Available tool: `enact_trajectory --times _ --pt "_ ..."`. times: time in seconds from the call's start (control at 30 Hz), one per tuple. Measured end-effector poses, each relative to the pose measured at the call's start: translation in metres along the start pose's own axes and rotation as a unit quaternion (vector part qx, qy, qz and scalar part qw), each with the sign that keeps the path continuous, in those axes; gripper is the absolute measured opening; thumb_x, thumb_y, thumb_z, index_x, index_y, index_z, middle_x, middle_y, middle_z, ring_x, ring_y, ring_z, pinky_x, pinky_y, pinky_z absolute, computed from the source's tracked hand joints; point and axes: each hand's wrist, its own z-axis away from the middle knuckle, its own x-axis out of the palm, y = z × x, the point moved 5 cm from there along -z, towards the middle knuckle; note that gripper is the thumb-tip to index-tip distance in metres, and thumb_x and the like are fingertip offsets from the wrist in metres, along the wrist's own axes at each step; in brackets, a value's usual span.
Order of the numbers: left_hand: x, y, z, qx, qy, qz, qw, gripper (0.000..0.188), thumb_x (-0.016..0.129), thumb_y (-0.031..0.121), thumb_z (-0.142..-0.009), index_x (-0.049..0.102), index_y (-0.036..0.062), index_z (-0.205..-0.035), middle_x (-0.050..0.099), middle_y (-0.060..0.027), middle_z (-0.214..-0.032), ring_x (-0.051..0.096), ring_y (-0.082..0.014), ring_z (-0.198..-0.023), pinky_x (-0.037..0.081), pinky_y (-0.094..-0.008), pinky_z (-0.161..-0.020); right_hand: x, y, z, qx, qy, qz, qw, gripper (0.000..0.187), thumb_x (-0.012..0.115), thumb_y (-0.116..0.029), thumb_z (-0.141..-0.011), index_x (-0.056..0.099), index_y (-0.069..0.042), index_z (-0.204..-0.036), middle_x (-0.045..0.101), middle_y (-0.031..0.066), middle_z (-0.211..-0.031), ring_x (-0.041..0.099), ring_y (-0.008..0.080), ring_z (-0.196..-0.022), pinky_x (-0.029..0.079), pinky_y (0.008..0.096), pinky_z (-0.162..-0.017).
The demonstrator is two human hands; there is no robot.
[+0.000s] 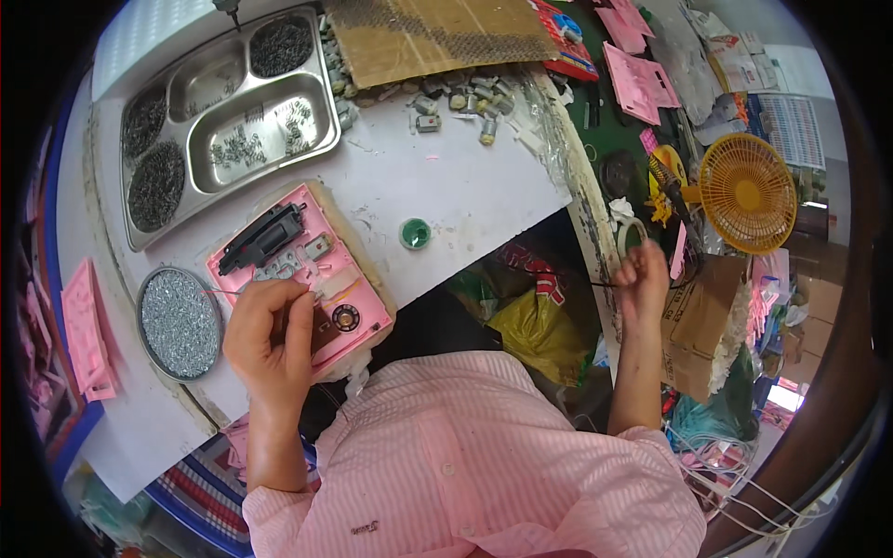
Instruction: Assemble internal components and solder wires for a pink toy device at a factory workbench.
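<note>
two hands (265, 335), left over one pink casing (366, 302), one fan (747, 195)

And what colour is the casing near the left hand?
The casing is pink, clearest in the head view.

1. Left hand (268, 335) over near left edge of pink case (370, 305); thumb and forefinger close together, thin red wire (221, 292) beside knuckles, grip unclear.
2. Right hand (642, 279) raised off table's right side, fingers curled round thin dark stick (606, 285); blurry.
3. Inside case: black plastic part (263, 240), small grey motor (318, 246), round speaker (345, 318).
4. Left of case: round dish (193, 378) full of small screws (179, 316).
5. Above: metal tray (270, 174), compartments with dark and silvery small parts.
6. Right of case: green-filled cup (415, 233) on white table (484, 186).
7. Top: cardboard (446, 37), loose motors (427, 123) beside it.
8. Far right: yellow fan (747, 193).
</note>
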Motion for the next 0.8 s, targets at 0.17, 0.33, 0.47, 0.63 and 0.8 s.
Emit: enact_trajectory --times 0.17,0.33,0.47,0.63,0.8 --pt "0.002 0.012 -0.011 0.135 0.003 -0.119 0.984 0.012 0.078 0.003 -0.078 0.070 0.0045 -0.087 0.068 -0.0082 -0.088 0.062 -0.0264 -0.078 0.047 -0.0377 -0.077 -0.018 -0.025 -0.072 -0.185 0.114 0.043 0.975 0.030 0.074 -0.016 -0.094 0.060 -0.009 -0.120 0.060 -0.0002 -0.084 0.054 0.0104 -0.067 0.046 0.0284 -0.058" --pt "0.005 0.002 -0.021 0.093 0.012 -0.125 0.988 0.014 0.081 0.010 -0.072 0.072 0.0104 -0.083 0.065 -0.0025 -0.096 0.058 -0.0253 -0.096 0.039 -0.0398 -0.084 -0.065 -0.055 -0.058 -0.313 0.219 0.061 0.922 0.011 0.070 -0.016 -0.092 0.061 -0.009 -0.091 0.065 0.0045 -0.086 0.056 0.0145 -0.068 0.046 0.0280 -0.061" --pt "0.003 -0.006 -0.016 0.059 0.025 -0.157 0.985 0.014 0.081 0.012 -0.072 0.073 0.0123 -0.084 0.062 -0.0010 -0.099 0.055 -0.0250 -0.098 0.036 -0.0413 -0.085 -0.075 -0.056 -0.034 -0.221 -0.020 -0.070 0.972 0.012 0.065 -0.016 -0.091 0.059 -0.006 -0.091 0.060 0.0053 -0.083 0.053 0.0113 -0.068 0.044 0.0239 -0.060" --pt "0.010 0.001 -0.019 0.067 0.004 -0.190 0.979 0.014 0.082 0.010 -0.072 0.073 0.0112 -0.083 0.060 -0.0028 -0.098 0.053 -0.0234 -0.095 0.035 -0.0394 -0.085 0.082 0.002 0.039 -0.188 -0.120 -0.011 0.975 0.018 0.068 -0.018 -0.091 0.060 -0.005 -0.100 0.056 0.0048 -0.083 0.049 0.0109 -0.071 0.041 0.0226 -0.062" --pt "0.013 -0.003 -0.020 0.067 0.001 -0.203 0.977 0.016 0.084 0.011 -0.069 0.074 0.0118 -0.083 0.058 -0.0019 -0.097 0.051 -0.0235 -0.094 0.034 -0.0396 -0.084 0.202 0.036 0.095 -0.250 -0.465 0.060 0.847 0.027 0.078 -0.010 -0.083 0.062 0.000 -0.102 0.055 0.0040 -0.075 0.046 0.0105 -0.065 0.032 0.0251 -0.057"
